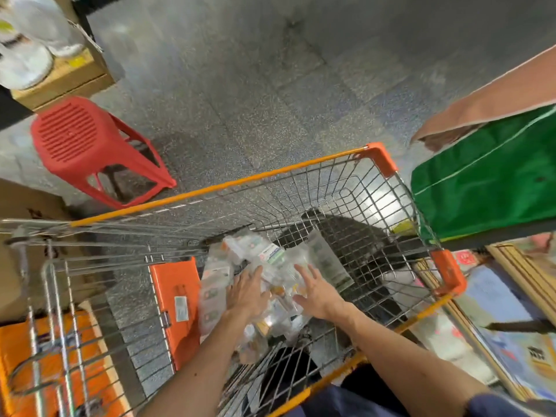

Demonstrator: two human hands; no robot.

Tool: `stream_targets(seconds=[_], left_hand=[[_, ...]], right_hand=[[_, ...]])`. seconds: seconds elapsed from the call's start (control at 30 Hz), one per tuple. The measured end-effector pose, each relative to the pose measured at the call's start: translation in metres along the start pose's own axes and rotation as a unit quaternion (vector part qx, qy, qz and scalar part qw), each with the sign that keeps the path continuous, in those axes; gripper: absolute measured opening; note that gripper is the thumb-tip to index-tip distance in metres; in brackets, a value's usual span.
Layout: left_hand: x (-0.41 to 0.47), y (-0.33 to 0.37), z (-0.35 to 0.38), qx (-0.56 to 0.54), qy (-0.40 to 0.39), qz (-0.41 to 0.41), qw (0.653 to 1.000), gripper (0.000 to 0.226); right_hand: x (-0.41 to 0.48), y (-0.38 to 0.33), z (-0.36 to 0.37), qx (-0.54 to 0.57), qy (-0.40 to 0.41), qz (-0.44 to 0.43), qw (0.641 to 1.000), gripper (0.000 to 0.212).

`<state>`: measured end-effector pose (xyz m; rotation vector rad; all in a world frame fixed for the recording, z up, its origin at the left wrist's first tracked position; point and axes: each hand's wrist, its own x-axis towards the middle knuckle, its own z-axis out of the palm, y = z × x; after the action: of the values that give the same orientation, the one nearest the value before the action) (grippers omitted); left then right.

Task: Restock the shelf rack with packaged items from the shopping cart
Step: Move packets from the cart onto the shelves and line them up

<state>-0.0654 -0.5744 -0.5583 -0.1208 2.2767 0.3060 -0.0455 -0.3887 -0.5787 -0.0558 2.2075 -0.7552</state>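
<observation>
Reaching into the cart (210, 188), both hands are down on the packets (272, 257) heaped at the near end of the wire basket, beside the orange flap (176, 308). The left hand (248, 291) lies flat on the heap with its fingers fairly straight. The right hand (316, 291) has its fingers spread, on or just over the packets; which one, I cannot tell. Neither hand has closed round anything yet.

The packets look like small flat goods sealed in clear plastic, with printed cards inside, lying loose and overlapping at all angles. A longer flat pack (328, 260) leans beside them toward the far end. They are probably light, with glossy film that slides easily, one packet over another. The film should give a little while the cards keep them fairly stiff. A scoop of several at once is likely to shed the outer ones, and corners may catch in the wire mesh. It seems safer to square a few into a stack, then take hold across the flat faces, thumb on top and fingers under, or pinch by the sealed edges.

A red stool (90, 145) stands on the floor beyond the cart, and a green bag (487, 182) hangs just past its far right corner. The rack itself I cannot make out.
</observation>
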Motion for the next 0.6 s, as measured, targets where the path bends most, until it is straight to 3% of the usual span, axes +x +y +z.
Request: stream_targets(seconds=[0.17, 0.27, 0.43, 0.53, 0.6], left_hand=[[-0.018, 0.023, -0.024, -0.098, 0.013, 0.01, 0.995, 0.057], [-0.022, 0.065, -0.051, -0.176, 0.03, 0.068, 0.982, 0.045], [-0.06, 0.223, -0.094, -0.178, 0.093, 0.284, 0.938, 0.031], [-0.111, 0.324, -0.099, -0.155, 0.094, 0.421, 0.889, 0.034], [-0.142, 0.37, -0.096, -0.127, 0.098, 0.502, 0.85, 0.036]], right_hand=[[-0.039, 0.005, -0.042, 0.04, 0.089, 0.031, 0.995, 0.08], [-0.075, 0.009, -0.075, 0.106, 0.185, 0.065, 0.975, 0.089], [-0.172, 0.033, -0.137, 0.25, 0.399, 0.102, 0.877, 0.094], [-0.245, 0.058, -0.178, 0.212, 0.549, 0.074, 0.805, 0.059], [-0.288, 0.077, -0.198, 0.216, 0.581, 0.095, 0.779, 0.056]])
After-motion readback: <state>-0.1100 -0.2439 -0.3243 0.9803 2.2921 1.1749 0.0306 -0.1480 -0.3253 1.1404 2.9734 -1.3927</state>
